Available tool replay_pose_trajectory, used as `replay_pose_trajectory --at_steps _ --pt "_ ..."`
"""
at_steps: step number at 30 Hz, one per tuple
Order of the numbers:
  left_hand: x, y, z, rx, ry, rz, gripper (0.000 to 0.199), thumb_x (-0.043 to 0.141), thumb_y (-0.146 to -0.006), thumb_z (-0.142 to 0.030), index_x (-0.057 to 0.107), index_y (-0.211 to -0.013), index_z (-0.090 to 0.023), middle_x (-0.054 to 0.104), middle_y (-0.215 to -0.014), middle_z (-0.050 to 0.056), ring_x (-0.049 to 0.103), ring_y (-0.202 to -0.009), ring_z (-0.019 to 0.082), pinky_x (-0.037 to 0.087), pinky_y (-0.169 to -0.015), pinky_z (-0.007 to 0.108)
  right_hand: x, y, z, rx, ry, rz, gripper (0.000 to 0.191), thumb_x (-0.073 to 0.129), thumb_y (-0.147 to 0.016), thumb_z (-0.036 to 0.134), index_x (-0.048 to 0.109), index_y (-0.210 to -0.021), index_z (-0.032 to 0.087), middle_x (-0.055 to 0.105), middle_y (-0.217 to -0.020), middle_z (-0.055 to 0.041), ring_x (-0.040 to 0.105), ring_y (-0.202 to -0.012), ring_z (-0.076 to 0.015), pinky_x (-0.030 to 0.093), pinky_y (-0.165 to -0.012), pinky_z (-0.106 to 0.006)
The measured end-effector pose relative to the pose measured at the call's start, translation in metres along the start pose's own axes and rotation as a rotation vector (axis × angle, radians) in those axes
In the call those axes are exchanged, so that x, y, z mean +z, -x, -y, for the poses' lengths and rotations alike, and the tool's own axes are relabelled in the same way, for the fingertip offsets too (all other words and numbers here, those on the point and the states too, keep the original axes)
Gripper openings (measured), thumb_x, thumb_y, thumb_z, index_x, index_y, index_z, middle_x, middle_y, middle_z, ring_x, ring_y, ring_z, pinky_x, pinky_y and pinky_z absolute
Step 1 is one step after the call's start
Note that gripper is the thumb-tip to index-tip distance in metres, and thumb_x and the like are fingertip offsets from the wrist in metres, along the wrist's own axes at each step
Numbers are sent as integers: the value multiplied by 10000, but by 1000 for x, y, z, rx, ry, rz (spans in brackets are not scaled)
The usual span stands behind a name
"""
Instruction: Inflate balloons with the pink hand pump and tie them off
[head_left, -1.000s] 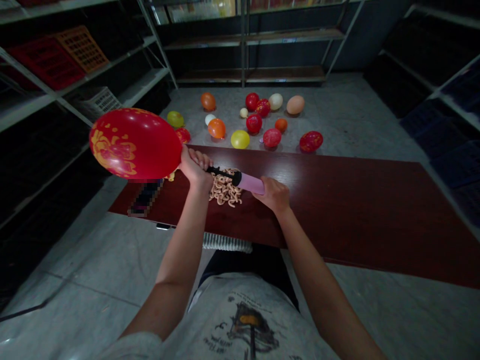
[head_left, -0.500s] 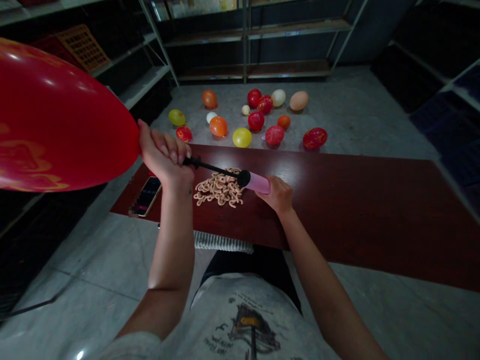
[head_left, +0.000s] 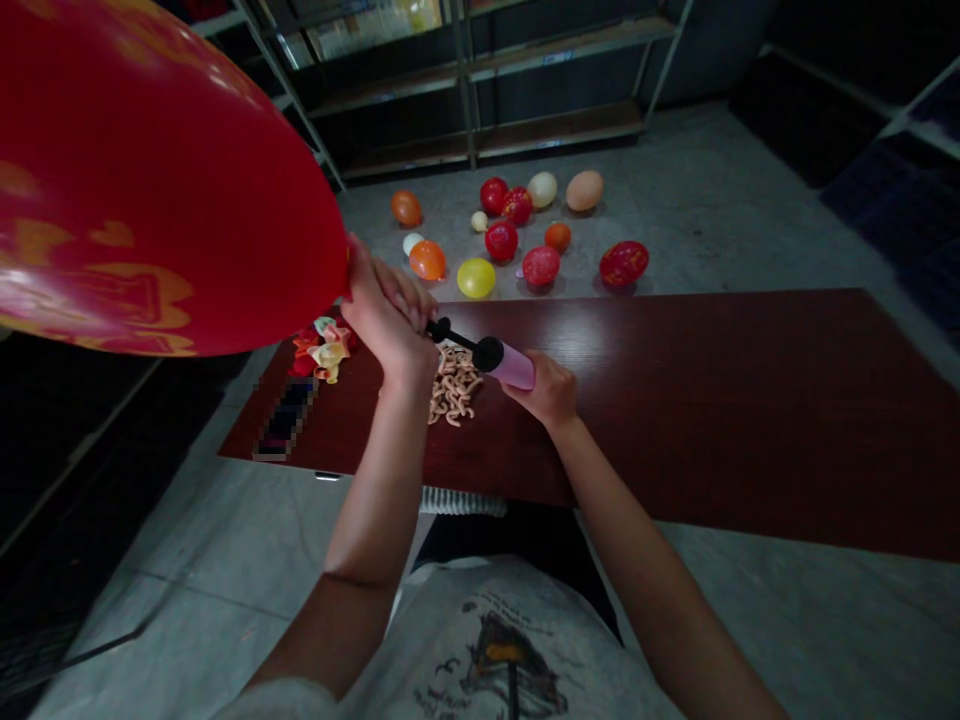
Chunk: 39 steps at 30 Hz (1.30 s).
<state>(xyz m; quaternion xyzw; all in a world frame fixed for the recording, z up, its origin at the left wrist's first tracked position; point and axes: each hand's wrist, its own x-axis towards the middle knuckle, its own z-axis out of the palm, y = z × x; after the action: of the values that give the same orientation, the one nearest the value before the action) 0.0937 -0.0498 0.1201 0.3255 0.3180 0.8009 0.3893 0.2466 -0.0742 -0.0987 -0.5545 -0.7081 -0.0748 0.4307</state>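
Observation:
A large red balloon (head_left: 187, 200) with yellow print fills the upper left. My left hand (head_left: 390, 310) is closed around its neck and the nozzle end of a balloon pump (head_left: 514, 366), so the joint between them is hidden. The pump has a pink barrel, a black cap and a black rod, most of which sits inside the barrel. My right hand (head_left: 551, 392) is wrapped around the barrel's far end. Below the pump, a pile of beige curled pieces (head_left: 454, 385) lies on the dark red table (head_left: 675, 420), partly behind my left wrist.
Uninflated balloons (head_left: 326, 348) and a phone (head_left: 286, 418) lie at the table's left end. Beyond the table, several inflated balloons, among them a yellow one (head_left: 476, 278) and a dark red one (head_left: 624, 264), rest on the floor. Metal shelves (head_left: 555, 135) stand behind them.
My left hand has moved right toward my right hand, and the exposed rod is shorter. The red balloon has come along to the right and looks larger. The view has shifted slightly.

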Motion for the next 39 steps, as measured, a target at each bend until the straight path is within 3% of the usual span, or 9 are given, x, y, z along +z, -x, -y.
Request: replay_pose_trajectory --at_steps 7,12,16,20,25,29,31,35,39 --pt "-13 27 61 -119 49 -2 579 498 -991 -549 259 -569 -231 193 -446 -69 242 -328 84 225 -357 264 -1 1 0 23 56 65 431 653 -809 518 659 -1027 146 744 -833 -93 712 -720 -237 506 -654 -320" --pt "-44 19 68 -192 118 -90 597 483 -1024 -448 253 -521 -226 218 -373 -68 225 -296 78 214 -350 259 -7 3 8 16 58 184 465 661 -833 503 645 -1140 154 764 -959 -102 728 -814 -244 513 -722 -320" --pt "-76 8 63 -305 168 -203 578 530 -999 -392 260 -523 -206 248 -377 -72 244 -296 66 215 -364 240 -19 -1 26 10 6 312 523 689 -830 491 602 -1242 182 745 -1120 -103 720 -959 -256 521 -807 -327" --pt "-104 1 55 -404 240 -346 523 445 -1017 -273 249 -538 -199 221 -385 -74 219 -298 69 206 -372 236 -38 -13 58 86 -51 550 568 730 -786 523 601 -1273 261 740 -1161 -66 718 -993 -281 534 -800 -353" --pt "-132 -3 36 -516 330 -358 497 431 -1013 -267 240 -560 -199 211 -402 -73 205 -311 75 206 -378 231 -58 -22 84 142 -294 825 662 717 -797 513 522 -1410 358 731 -1196 -36 725 -954 -267 548 -773 -358" --pt "-152 -6 17 -553 390 -355 510 388 -1027 -268 213 -554 -194 196 -404 -67 201 -318 74 213 -384 224 -71 -23 76 328 -467 1099 729 686 -814 474 466 -1483 285 756 -1039 -57 672 -599 -169 521 -532 -289" --pt "-161 -8 7 -545 404 -367 517 376 -1029 -262 202 -548 -190 183 -402 -66 197 -317 72 209 -384 222 -81 -26 68 385 -509 1192 756 685 -811 475 457 -1494 243 754 -961 -52 625 -530 -140 503 -490 -273" --pt "-174 -12 -15 -464 416 -374 510 349 -1030 -225 189 -548 -183 160 -405 -68 178 -312 64 203 -383 215 -105 -37 53 351 -505 1216 738 738 -770 451 537 -1444 228 760 -944 -38 658 -612 -156 550 -584 -289" --pt "-174 -14 -33 -408 423 -352 504 333 -1036 -223 168 -561 -183 147 -409 -71 172 -312 60 208 -386 211 -122 -50 44 265 -413 1205 701 744 -772 458 576 -1418 242 773 -955 -29 715 -756 -211 583 -721 -336"
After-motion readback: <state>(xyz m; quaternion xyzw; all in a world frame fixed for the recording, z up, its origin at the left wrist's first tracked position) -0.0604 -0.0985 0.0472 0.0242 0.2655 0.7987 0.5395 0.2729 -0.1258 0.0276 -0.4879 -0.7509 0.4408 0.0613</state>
